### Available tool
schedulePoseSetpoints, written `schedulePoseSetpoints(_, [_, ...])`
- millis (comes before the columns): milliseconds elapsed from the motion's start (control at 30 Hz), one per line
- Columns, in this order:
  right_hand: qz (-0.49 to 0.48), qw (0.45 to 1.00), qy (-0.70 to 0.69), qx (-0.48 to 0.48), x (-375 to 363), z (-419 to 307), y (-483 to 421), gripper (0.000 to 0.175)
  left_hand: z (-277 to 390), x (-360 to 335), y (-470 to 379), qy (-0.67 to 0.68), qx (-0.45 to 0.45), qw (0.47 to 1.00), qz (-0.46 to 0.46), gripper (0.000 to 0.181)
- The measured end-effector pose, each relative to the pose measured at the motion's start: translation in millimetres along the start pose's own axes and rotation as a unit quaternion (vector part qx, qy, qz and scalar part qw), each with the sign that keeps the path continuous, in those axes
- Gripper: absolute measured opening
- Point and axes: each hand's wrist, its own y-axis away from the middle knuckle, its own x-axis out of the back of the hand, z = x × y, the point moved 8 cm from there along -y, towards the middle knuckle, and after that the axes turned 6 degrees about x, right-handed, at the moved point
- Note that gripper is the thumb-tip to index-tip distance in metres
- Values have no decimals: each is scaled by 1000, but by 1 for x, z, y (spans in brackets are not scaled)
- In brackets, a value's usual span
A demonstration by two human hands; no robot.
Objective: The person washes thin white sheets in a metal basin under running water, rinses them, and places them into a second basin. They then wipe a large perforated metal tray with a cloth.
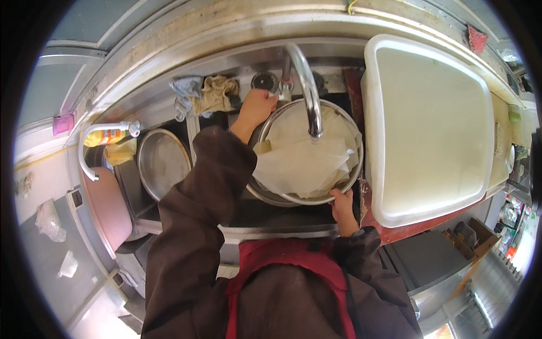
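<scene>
A round metal basin (pixel 361 169) sits tilted in the sink, over another metal bowl (pixel 266 195). Folded, thin cream-coloured sheets (pixel 302 165) fill it; their material is unclear. Above them curves the chrome spout of a tap (pixel 307 80), and no stream of water can be made out. My left hand (pixel 255 111) is closed around the small lever of the tap valve (pixel 286 88), beyond the basin's upper left rim. With my right hand (pixel 343 209) I grip the basin's near right rim, thumb on top.
On the right, a large white plastic tub (pixel 432 131) of cloudy liquid rests on a red board (pixel 394 231). Rags (pixel 216 93) lie behind the sink. Leftward are a steel pan (pixel 164 163), a white tap (pixel 87 156), a yellow bottle (pixel 103 137) and a pink basin (pixel 108 207).
</scene>
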Motion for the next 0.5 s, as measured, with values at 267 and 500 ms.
schedulePoseSetpoints(267, [10, 1000, 15, 19, -2, -10, 4, 51, 17, -3, 3, -84, 21, 996, -28, 27])
schedulePoseSetpoints(500, [-21, 999, 29, 12, 5, -2, 0, 49, 16, 4, 5, -68, -1, 998, 12, 33])
